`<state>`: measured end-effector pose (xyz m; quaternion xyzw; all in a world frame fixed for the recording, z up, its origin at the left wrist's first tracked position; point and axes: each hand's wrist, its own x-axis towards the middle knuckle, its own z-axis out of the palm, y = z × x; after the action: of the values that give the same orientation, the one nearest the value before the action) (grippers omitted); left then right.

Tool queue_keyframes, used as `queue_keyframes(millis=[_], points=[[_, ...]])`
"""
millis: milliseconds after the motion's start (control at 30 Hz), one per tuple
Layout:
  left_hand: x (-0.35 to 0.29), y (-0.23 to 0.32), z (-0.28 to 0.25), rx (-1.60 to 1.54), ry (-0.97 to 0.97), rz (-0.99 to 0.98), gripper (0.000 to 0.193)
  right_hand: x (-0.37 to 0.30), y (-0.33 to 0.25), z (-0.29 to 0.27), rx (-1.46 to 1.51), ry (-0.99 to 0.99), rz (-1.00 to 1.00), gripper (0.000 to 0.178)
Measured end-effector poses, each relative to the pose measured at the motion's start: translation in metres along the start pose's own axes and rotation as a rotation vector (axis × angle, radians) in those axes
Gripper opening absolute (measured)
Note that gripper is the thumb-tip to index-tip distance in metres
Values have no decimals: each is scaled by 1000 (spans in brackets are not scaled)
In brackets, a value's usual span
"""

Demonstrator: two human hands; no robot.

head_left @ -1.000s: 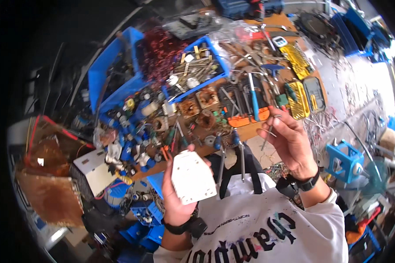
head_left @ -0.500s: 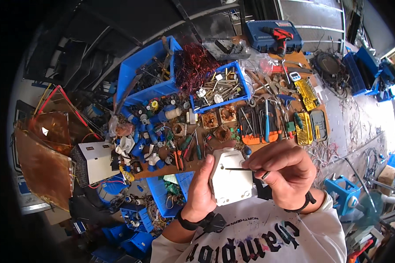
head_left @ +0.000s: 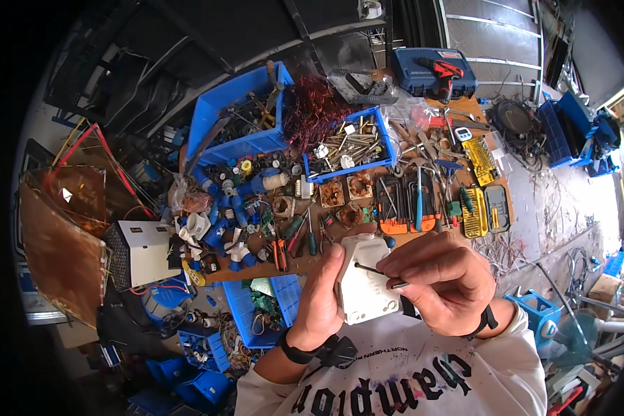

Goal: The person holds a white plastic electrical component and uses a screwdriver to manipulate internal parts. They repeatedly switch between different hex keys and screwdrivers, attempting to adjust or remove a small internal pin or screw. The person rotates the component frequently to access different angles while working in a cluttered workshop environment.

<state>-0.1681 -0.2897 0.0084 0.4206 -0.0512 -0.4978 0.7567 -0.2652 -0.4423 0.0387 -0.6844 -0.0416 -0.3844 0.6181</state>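
My left hand point(head_left: 317, 305) is closed around the side of a white plastic housing point(head_left: 369, 297), held upright in front of my chest, with the thumb along its left edge. Round holes show near the corners of its face. In my right hand point(head_left: 452, 279), a thin black hex key point(head_left: 369, 270) is pinched between thumb and fingers. The key's long end meets the hole at the upper left of the face; how deep it sits cannot be seen. Its short bent end shows by my right thumb.
Beyond my hands, the wooden bench carries pliers point(head_left: 279, 254), orange-based hex key sets point(head_left: 394, 225) and yellow bit cases point(head_left: 474, 220). Farther back are a blue bin of bolts point(head_left: 347, 165), a larger blue crate point(head_left: 237, 149) and a red drill point(head_left: 445, 73). A blue basket point(head_left: 239, 322) stands low at left.
The hex key now slants down from the hole instead of lying nearly level across the face. My right fingers have shifted slightly left, and the housing has turned a little.
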Motion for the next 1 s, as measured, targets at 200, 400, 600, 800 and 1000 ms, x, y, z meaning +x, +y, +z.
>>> queue_keyframes(millis=[200,400,600,800,1000], points=[[-4,1,0,-16,0,25,55,-1,-3,7,-41,2,-14,18],[-10,2,2,3,20,44,55,-1,-4,5,-104,-38,-82,16],[-12,1,4,49,54,67,55,-7,-5,12,-44,31,-49,21],[-13,1,6,85,44,81,57,-10,-7,14,-47,54,-58,21],[-17,3,5,24,11,34,62,-8,-11,3,179,115,17,16]])
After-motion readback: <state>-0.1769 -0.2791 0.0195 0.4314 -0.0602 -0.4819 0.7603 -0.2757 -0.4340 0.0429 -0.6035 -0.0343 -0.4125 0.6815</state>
